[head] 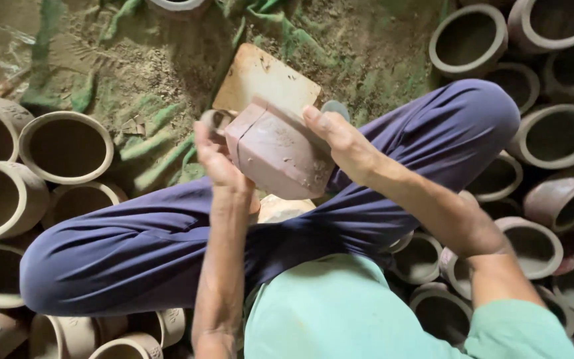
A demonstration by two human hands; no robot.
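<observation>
Item: angular reddish-brown unfired clay pot (279, 154), held over the crossed lap. Left hand (219, 163) grasps its edge; right hand (341, 141) cups its far side. Handling advice: support both faces evenly, press lightly. Surround: round grey clay pots (66, 146), tan board (267, 78).

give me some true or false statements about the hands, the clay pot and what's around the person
1. Both hands hold one clay pot. True: the left hand and right hand grip its sides.
2. The held pot is round. False: it has flat, angular faces.
3. Open round pots stand on both sides of the person. True.
4. The person sits on a chair. False: cross-legged on the ground.
5. A flat tan slab lies beyond the pot. True.
</observation>
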